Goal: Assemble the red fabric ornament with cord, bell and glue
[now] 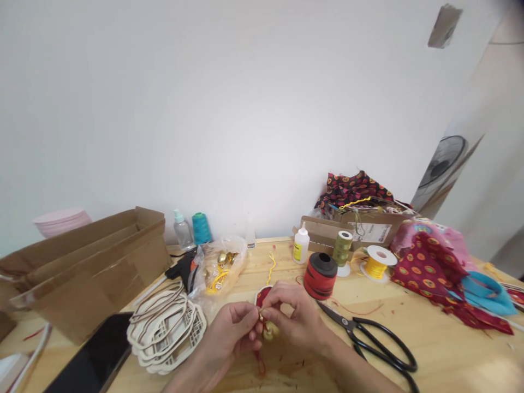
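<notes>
My left hand (233, 330) and my right hand (292, 316) meet low in the middle of the wooden table (442, 349). Both pinch a small gold bead (261, 316) between thumb and fingertips. A red cord (259, 361) hangs from it down toward the table's near edge. A small red fabric piece (262, 295) lies just behind my fingers, partly hidden by them. A yellowish bit shows under my right hand; I cannot make out what it is.
Black scissors (374, 341) lie right of my hands. A red spool (320, 275), green spool (342, 246), yellow spool (376, 263) and glue bottle (301, 244) stand behind. Left are wooden cut-out frames (166, 330), a phone (92, 360) and a cardboard box (82, 267). Patterned fabric (429, 267) is piled right.
</notes>
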Tool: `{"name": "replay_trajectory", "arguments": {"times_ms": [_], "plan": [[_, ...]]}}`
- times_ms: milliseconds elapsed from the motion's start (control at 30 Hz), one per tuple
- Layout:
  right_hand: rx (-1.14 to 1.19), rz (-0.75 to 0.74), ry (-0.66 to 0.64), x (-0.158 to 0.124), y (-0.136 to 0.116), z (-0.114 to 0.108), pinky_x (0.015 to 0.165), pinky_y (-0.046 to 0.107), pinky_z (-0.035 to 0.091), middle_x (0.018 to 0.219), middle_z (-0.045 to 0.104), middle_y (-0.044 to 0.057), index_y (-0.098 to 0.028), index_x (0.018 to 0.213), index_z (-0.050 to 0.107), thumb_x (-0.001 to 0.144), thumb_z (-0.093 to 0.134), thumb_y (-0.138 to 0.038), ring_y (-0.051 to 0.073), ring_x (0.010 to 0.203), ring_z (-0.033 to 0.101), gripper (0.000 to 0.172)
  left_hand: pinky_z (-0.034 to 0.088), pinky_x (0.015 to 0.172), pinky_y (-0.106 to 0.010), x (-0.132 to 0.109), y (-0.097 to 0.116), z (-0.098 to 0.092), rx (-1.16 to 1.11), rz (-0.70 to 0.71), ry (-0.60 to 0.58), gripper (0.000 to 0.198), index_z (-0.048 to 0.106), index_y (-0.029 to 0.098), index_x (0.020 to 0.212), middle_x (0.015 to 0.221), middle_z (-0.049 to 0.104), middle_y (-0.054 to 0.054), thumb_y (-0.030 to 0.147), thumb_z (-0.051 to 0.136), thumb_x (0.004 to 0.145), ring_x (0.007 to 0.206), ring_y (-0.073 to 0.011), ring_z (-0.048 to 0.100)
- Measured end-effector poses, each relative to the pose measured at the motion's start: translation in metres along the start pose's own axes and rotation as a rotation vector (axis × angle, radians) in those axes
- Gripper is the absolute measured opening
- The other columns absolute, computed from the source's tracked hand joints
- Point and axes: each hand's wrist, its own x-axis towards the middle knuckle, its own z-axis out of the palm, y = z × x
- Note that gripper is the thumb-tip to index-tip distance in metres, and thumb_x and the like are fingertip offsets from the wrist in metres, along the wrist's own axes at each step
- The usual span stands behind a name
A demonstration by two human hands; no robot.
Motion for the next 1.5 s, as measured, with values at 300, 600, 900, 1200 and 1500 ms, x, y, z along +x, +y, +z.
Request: {"name": "replay_trajectory", "arguments": {"times_ms": [300,600,900,1200,1500], "plan": [[0.061,0.019,0.016,-0.002,0.0,0.004,0.053,0.023,0.041,0.054,0.059,0.002,-0.016,0.057,0.061,0.077,0.052,-0.035,0.012,0.053,0.051,0.029,0.041,0.041,-0.015,-0.003,-0.002,0.004,0.03,0.0,0.039,0.024,0.061,0.012,0.053,0.047,0.054,0.003,0.031,0.074,0.056,0.041,-0.004,0.043],[0.145,0.094,0.052,-0.001,-0.002,0.006,0.054,0.023,0.042,0.058,0.062,0.004,-0.015,0.062,0.063,0.076,0.054,-0.037,0.012,0.055,0.053,0.027,0.043,0.044,-0.014,-0.006,0.003,-0.002,-0.045,0.0,-0.047,0.023,0.063,0.011,0.059,0.052,0.056,0.001,0.033,0.07,0.061,0.044,-0.0042,0.046],[-0.132,-0.1,-0.023,-0.001,0.0,-0.003,0.055,0.022,0.038,0.057,0.06,0.002,-0.016,0.062,0.06,0.075,0.053,-0.019,0.011,0.054,0.052,0.015,0.044,0.044,-0.015,-0.002,0.003,-0.002,0.027,-0.038,-0.014,0.018,0.063,0.011,0.058,0.052,0.058,0.001,0.026,0.066,0.067,0.044,-0.0041,0.047],[-0.286,-0.185,-0.112,-0.003,-0.001,-0.004,0.051,0.021,0.036,0.055,0.058,0.003,-0.016,0.063,0.058,0.07,0.045,-0.014,0.012,0.053,0.05,0.015,0.038,0.042,-0.015,-0.001,-0.003,0.0,0.078,-0.067,0.008,0.023,0.06,0.011,0.055,0.046,0.056,0.002,0.031,0.068,0.063,0.042,-0.0053,0.047],[-0.25,-0.109,-0.114,-0.005,0.0,-0.001,0.053,0.02,0.036,0.055,0.059,0.003,-0.014,0.063,0.06,0.069,0.05,-0.012,0.011,0.054,0.051,0.011,0.041,0.042,-0.016,-0.003,-0.002,-0.001,0.043,-0.11,0.037,0.025,0.06,0.011,0.055,0.047,0.056,0.002,0.033,0.071,0.06,0.042,-0.0048,0.046]]}}
